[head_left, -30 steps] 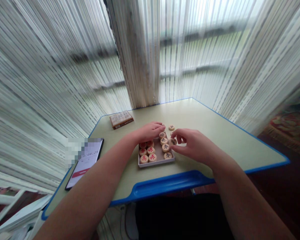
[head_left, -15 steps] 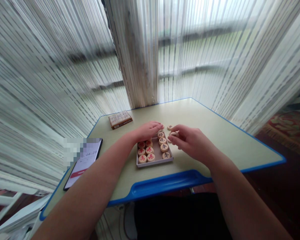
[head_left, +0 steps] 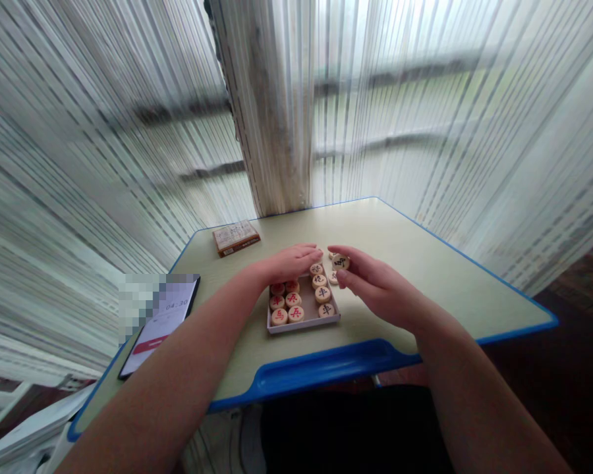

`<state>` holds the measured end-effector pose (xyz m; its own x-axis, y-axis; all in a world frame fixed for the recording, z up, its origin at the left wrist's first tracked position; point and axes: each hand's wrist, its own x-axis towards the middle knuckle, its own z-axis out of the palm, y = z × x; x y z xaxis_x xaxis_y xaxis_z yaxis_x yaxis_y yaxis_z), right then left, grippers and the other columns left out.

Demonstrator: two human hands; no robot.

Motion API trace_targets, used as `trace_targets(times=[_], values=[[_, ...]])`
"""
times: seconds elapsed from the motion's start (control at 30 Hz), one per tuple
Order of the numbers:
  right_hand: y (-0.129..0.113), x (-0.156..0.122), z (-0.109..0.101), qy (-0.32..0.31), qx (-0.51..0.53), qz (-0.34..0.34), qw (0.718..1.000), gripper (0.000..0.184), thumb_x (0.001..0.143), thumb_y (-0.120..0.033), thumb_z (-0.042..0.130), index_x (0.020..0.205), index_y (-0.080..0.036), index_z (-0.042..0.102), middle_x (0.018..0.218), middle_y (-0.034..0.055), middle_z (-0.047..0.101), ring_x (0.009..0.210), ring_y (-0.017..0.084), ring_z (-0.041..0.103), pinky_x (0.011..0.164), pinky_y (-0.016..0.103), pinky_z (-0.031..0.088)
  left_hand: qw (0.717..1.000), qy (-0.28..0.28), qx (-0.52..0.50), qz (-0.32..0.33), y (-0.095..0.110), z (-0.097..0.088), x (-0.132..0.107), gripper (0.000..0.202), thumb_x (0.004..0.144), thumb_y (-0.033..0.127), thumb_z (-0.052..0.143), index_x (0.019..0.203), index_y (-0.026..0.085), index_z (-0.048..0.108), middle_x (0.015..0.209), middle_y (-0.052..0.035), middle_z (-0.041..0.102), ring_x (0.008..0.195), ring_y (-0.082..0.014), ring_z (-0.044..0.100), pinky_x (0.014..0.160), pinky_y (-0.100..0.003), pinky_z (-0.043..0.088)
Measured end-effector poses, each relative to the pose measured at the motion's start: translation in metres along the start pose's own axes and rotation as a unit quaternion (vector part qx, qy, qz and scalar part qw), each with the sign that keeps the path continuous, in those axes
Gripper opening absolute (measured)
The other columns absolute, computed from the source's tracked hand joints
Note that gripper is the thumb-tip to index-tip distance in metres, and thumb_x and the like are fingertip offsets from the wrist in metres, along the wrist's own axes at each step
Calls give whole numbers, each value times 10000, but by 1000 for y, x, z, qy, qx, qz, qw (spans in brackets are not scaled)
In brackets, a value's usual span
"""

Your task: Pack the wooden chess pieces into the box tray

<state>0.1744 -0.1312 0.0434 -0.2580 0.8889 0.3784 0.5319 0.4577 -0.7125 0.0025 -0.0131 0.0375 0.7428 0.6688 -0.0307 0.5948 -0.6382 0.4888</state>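
Note:
A shallow open box (head_left: 304, 324) holds round xiangqi pieces, red-lettered ones on the left and black-lettered ones on the right. My left hand (head_left: 294, 260) stretches over the box's far end, fingers extended and close together, hiding what lies under them. Just right of the box, my right hand (head_left: 368, 280) grips a black-lettered xiangqi piece (head_left: 340, 262) between thumb and fingers, its marked face showing. Beneath and behind that piece, other loose pieces (head_left: 333, 277) lie on the table, partly hidden.
A brown patterned box lid (head_left: 236, 238) rests at the table's back left. On the left edge lies a phone (head_left: 161, 322) with a timer on screen. The table (head_left: 425, 276) has a blue rim and a blue front tray groove (head_left: 321, 365). Striped curtains (head_left: 400, 131) hang behind.
The piece in my right hand has turned so its black character faces me. My left hand stays over the far end of the box. The camera view has shifted slightly.

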Motion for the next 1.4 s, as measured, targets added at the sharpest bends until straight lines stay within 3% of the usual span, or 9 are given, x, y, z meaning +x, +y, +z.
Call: trace_targets(times=[0.1,0.27,0.4,0.5,0.73,0.87,1.13,1.27,1.4], values=[[1,1,-2,-22,-32,12,999,338,877,-326,454,1162,-170,548,746,25,627,672,145,569,642,272,446,1000,-2,18,-8,0,-1,0,551,904,475,214,1198,157,555,1336,-59,503,1273,-187,385,1106,-310,231],[9,2,-8,-26,-136,51,989,329,811,-241,510,1117,-167,606,794,41,635,671,140,555,628,260,414,999,-5,34,7,0,-3,-1,550,903,482,216,1165,160,578,1281,-54,545,1229,-190,425,1088,-311,262],[11,2,-12,-94,-185,100,973,338,757,-178,493,1053,-189,654,716,24,627,615,135,535,593,254,383,999,-14,49,2,1,-3,-2,573,901,491,214,1174,145,579,1324,-70,506,1268,-188,386,1092,-296,244],[10,1,-13,-143,-188,98,967,367,733,-162,481,1052,-211,656,683,12,625,597,132,528,583,247,364,998,-20,61,-4,1,-4,-2,611,894,521,209,1158,126,593,1349,-93,476,1277,-189,376,1091,-286,240],[10,-2,-15,-168,-175,109,964,351,724,-204,503,1060,-168,600,751,34,649,654,149,546,586,239,368,997,-17,71,11,3,-4,-2,591,903,505,200,1119,133,606,1268,-80,545,1252,-185,397,1072,-279,266],[9,-1,-17,-199,-166,109,960,346,753,-223,492,1063,-224,646,758,21,657,645,142,545,608,240,372,998,-20,66,13,4,-5,-3,597,898,520,207,1103,133,613,1261,-82,548,1244,-191,403,1065,-280,276],[8,-1,-17,-186,-166,113,962,442,759,-194,467,1175,-206,614,696,19,636,598,140,522,603,250,368,997,-54,54,10,8,-7,-6,652,871,592,214,1129,149,617,1352,-93,472,1310,-202,326,1090,-297,226],[11,-2,-18,-183,-152,116,964,453,699,-178,525,1145,-187,605,694,11,627,587,132,515,558,235,353,996,-58,60,6,9,-8,-6,679,867,606,193,1126,146,620,1344,-89,481,1289,-204,354,1087,-295,226],[13,-2,-18,-182,-167,116,962,343,725,-237,540,1052,-189,632,703,17,629,587,130,515,553,235,346,997,-55,59,11,8,-8,-6,682,869,601,190,1093,136,636,1328,-92,494,1263,-200,382,1074,-285,249]])
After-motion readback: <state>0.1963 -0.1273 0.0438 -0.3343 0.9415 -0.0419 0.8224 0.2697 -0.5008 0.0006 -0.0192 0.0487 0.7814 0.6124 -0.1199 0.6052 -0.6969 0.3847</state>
